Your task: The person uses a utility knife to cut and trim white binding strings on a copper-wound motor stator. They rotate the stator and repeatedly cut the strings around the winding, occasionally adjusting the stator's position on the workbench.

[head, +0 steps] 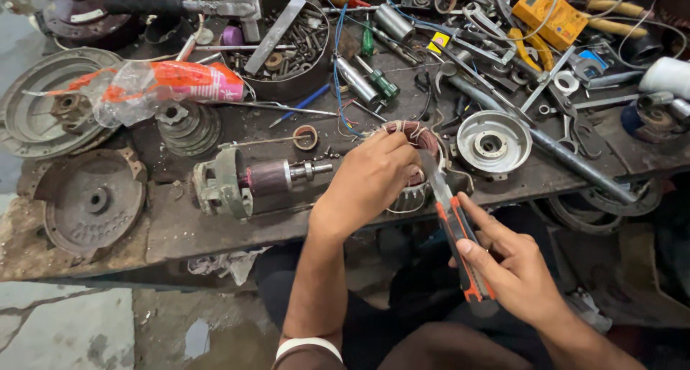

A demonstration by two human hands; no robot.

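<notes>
Left hand (374,179) lies over the stator (411,165), fingers curled onto its copper windings, gripping the near-left side. The stator sits at the near edge of the bench (215,226), right of centre. Right hand (514,266) is closed around an orange-and-black cutter (456,233), held below the bench edge; its tip points up and far, touching the stator's near-right rim. I cannot tell whether the blade is into the windings.

Just left of the stator a rotor (262,183) lies on its side, shaft pointing right. Just right of it, a round silver end cap (494,141). Far right, a yellow meter (550,11). Far left, a red-and-clear plastic bag (162,86) rests over a grey cover (43,100). A bowl of screws (298,47) stands far centre.
</notes>
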